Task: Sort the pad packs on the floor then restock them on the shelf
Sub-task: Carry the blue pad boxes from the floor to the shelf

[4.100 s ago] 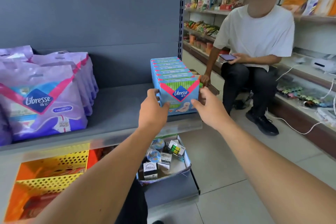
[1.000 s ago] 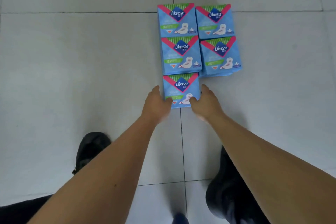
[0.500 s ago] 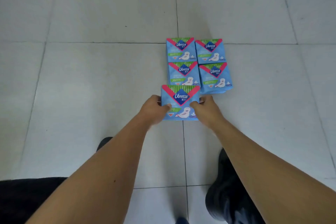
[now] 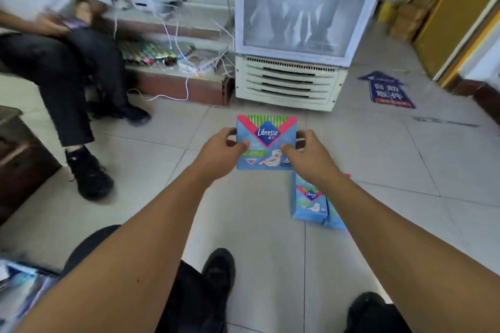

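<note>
From the head camera, the left hand and the right hand each pinched one side of a blue Libresse pad pack, held upright in the air above the tiled floor. More blue pad packs lay on the floor under the right forearm. Beyond stood a glass-door cooler, and a seated person was at the left.

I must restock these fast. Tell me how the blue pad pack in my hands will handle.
The blue pad pack probably handles light and fairly stiff: left hand and right hand hold it flat by its edges without sag. Its glossy wrap may slip. The packs on the floor lie flat, so rolling seems unlikely.
</note>
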`<act>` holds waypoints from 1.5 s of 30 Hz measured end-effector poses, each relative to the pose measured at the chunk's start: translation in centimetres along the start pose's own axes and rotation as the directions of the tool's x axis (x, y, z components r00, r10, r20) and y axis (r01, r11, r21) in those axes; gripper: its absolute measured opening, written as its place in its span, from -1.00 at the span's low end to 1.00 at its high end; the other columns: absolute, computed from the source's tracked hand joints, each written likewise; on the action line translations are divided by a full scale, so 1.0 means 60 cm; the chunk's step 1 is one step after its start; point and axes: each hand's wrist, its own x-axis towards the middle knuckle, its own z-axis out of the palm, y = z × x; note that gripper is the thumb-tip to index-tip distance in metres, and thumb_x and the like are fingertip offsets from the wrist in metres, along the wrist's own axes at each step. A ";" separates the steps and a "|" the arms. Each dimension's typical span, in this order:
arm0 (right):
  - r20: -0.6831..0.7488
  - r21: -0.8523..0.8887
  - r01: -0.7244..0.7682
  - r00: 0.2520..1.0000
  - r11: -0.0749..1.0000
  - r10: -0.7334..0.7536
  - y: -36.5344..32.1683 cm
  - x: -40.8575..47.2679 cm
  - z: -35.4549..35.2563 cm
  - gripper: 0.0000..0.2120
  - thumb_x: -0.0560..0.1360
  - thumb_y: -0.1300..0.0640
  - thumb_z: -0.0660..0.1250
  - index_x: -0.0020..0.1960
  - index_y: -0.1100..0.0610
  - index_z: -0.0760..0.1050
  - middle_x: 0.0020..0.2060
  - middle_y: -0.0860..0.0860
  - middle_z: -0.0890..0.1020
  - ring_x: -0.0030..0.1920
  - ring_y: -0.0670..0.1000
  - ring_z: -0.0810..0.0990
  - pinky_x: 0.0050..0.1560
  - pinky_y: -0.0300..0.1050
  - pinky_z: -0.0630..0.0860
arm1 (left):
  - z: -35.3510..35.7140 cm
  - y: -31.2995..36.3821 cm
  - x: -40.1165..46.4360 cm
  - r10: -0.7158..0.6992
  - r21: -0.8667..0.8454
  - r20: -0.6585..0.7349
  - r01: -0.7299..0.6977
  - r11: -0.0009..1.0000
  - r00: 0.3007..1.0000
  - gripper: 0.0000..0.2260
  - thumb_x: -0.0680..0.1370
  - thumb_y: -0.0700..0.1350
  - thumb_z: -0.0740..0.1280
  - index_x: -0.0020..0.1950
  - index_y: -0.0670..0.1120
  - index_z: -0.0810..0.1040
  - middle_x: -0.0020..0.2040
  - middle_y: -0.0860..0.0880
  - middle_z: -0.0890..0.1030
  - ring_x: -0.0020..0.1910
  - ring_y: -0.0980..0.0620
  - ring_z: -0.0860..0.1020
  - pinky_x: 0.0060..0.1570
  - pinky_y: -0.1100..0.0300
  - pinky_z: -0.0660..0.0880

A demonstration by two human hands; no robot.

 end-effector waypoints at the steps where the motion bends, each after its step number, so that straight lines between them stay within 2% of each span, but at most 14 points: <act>1: 0.014 0.002 0.030 0.999 1.000 -0.030 -0.027 -0.009 0.007 -0.76 0.54 0.02 0.34 0.15 0.01 0.37 -0.11 -0.13 0.55 -0.14 -0.05 0.59 -0.14 -0.11 0.50 | -0.026 0.010 -0.017 0.013 -0.010 -0.037 -0.013 1.000 0.999 -0.69 0.61 -0.03 0.30 0.35 -0.02 0.42 0.02 0.00 0.61 -0.22 0.21 0.56 -0.36 0.29 0.40; 7: 0.118 0.008 0.210 0.971 0.978 -0.210 -0.159 -0.034 0.063 -0.76 0.53 0.03 0.34 0.16 0.02 0.39 -0.06 -0.12 0.58 -0.08 -0.07 0.58 -0.21 -0.23 0.43 | -0.159 0.034 -0.103 0.073 0.012 -0.292 -0.073 0.997 0.954 -0.82 0.58 -0.07 0.33 0.17 0.05 0.50 -0.03 0.07 0.60 -0.10 0.06 0.58 -0.19 0.19 0.48; 10: 0.159 0.038 0.280 0.946 0.959 -0.283 -0.204 -0.036 0.106 -0.76 0.52 0.02 0.34 0.15 0.04 0.44 0.01 -0.09 0.62 -0.04 -0.06 0.60 -0.17 -0.22 0.45 | -0.212 0.041 -0.139 0.073 0.071 -0.402 -0.049 0.996 0.912 -0.75 0.58 -0.03 0.34 0.25 -0.01 0.50 0.08 0.02 0.62 0.02 0.02 0.59 0.07 0.10 0.52; 12: 0.235 0.092 0.334 0.908 0.938 -0.347 -0.245 -0.049 0.149 -0.73 0.51 0.01 0.35 0.18 0.05 0.47 0.02 -0.06 0.65 -0.04 -0.06 0.63 -0.07 -0.12 0.53 | -0.259 0.039 -0.179 0.044 0.081 -0.492 -0.005 0.997 0.869 -0.66 0.58 -0.01 0.35 0.34 -0.01 0.44 0.10 0.01 0.60 0.03 0.03 0.58 0.05 0.11 0.53; 15: 0.346 0.166 0.398 0.833 0.902 -0.431 -0.311 -0.075 0.216 -0.73 0.53 0.03 0.35 0.19 0.08 0.46 0.00 -0.04 0.65 -0.09 -0.09 0.64 -0.13 -0.17 0.52 | -0.332 0.036 -0.247 0.001 0.052 -0.623 0.041 0.998 0.782 -0.53 0.55 0.00 0.37 0.43 0.01 0.32 0.10 -0.01 0.59 0.02 0.03 0.59 0.03 0.12 0.55; 17: 0.405 0.193 0.442 0.777 0.876 -0.482 -0.351 -0.096 0.253 -0.75 0.52 0.03 0.35 0.16 0.06 0.45 -0.01 -0.04 0.63 -0.08 -0.07 0.63 -0.14 -0.16 0.49 | -0.371 0.034 -0.291 -0.003 0.081 -0.693 0.081 0.993 0.721 -0.53 0.55 -0.01 0.38 0.42 0.01 0.32 0.10 -0.02 0.59 -0.02 0.07 0.57 -0.09 0.26 0.49; 21: 0.480 0.243 0.503 0.681 0.830 -0.553 -0.418 -0.140 0.333 -0.73 0.50 -0.02 0.36 0.16 -0.02 0.44 0.00 -0.09 0.62 -0.06 -0.12 0.61 -0.13 -0.16 0.47 | -0.436 0.013 -0.372 -0.032 0.090 -0.784 0.165 0.982 0.620 -0.54 0.53 0.00 0.41 0.37 0.03 0.33 0.05 0.01 0.57 -0.08 0.08 0.55 -0.25 0.25 0.48; 24: 0.549 0.273 0.547 0.587 0.791 -0.595 -0.456 -0.183 0.394 -0.68 0.52 -0.03 0.35 0.22 0.01 0.42 0.03 -0.11 0.60 -0.05 -0.14 0.60 -0.10 -0.17 0.53 | -0.472 -0.011 -0.428 -0.066 0.052 -0.858 0.215 0.975 0.509 -0.52 0.51 -0.01 0.43 0.37 0.05 0.33 0.01 0.05 0.55 -0.07 0.07 0.57 -0.23 0.28 0.45; 29: 0.597 0.333 0.618 0.446 0.712 -0.667 -0.496 -0.247 0.492 -0.68 0.55 0.01 0.34 0.26 0.04 0.41 0.03 -0.12 0.57 0.00 -0.10 0.58 -0.10 -0.18 0.47 | -0.521 -0.059 -0.501 -0.085 0.009 -0.941 0.276 0.961 0.327 -0.54 0.52 -0.04 0.42 0.37 0.11 0.34 0.00 0.17 0.53 -0.07 0.19 0.57 -0.05 0.04 0.56; 32: 0.616 0.375 0.624 0.385 0.685 -0.688 -0.511 -0.267 0.543 -0.68 0.56 0.03 0.33 0.27 0.03 0.40 0.06 -0.10 0.60 0.03 -0.07 0.60 -0.04 -0.10 0.54 | -0.542 -0.089 -0.519 -0.103 -0.030 -0.963 0.279 0.960 0.249 -0.51 0.51 -0.09 0.43 0.38 0.09 0.34 0.00 0.17 0.54 -0.05 0.21 0.59 -0.10 0.11 0.56; 34: 0.633 0.367 0.634 0.366 0.681 -0.682 -0.517 -0.271 0.570 -0.68 0.56 0.04 0.32 0.29 0.04 0.40 0.10 -0.07 0.61 0.02 -0.05 0.60 -0.06 -0.10 0.52 | -0.550 -0.106 -0.522 -0.121 -0.053 -0.968 0.294 0.954 0.220 -0.52 0.50 -0.10 0.44 0.37 0.06 0.35 0.04 0.12 0.55 -0.04 0.17 0.59 -0.15 0.16 0.54; 38: 0.643 0.330 0.685 0.341 0.650 -0.686 -0.511 -0.266 0.601 -0.66 0.56 0.03 0.32 0.31 0.05 0.40 0.13 -0.04 0.60 0.09 0.00 0.58 -0.08 -0.14 0.42 | -0.556 -0.126 -0.516 -0.135 -0.066 -0.973 0.332 0.941 0.189 -0.53 0.49 -0.11 0.45 0.34 0.04 0.35 0.13 0.07 0.57 -0.03 0.12 0.61 -0.10 0.10 0.55; 41: 0.640 0.314 0.700 0.343 0.641 -0.688 -0.500 -0.256 0.614 -0.66 0.55 0.02 0.34 0.29 0.07 0.41 0.14 -0.02 0.60 0.11 0.01 0.57 -0.05 -0.14 0.42 | -0.559 -0.134 -0.511 -0.151 -0.059 -0.964 0.379 0.924 0.219 -0.49 0.50 -0.10 0.45 0.37 0.03 0.32 0.17 0.06 0.57 0.02 0.06 0.61 -0.01 -0.01 0.57; 45: 0.667 0.314 0.678 0.341 0.665 -0.662 -0.488 -0.246 0.622 -0.68 0.54 -0.02 0.34 0.23 0.07 0.41 0.09 0.00 0.63 0.06 0.03 0.61 0.01 0.05 0.57 | -0.554 -0.143 -0.506 -0.161 -0.044 -0.952 0.407 0.913 0.260 -0.51 0.54 -0.07 0.40 0.43 0.03 0.32 0.22 0.06 0.58 0.10 0.07 0.60 0.08 0.00 0.56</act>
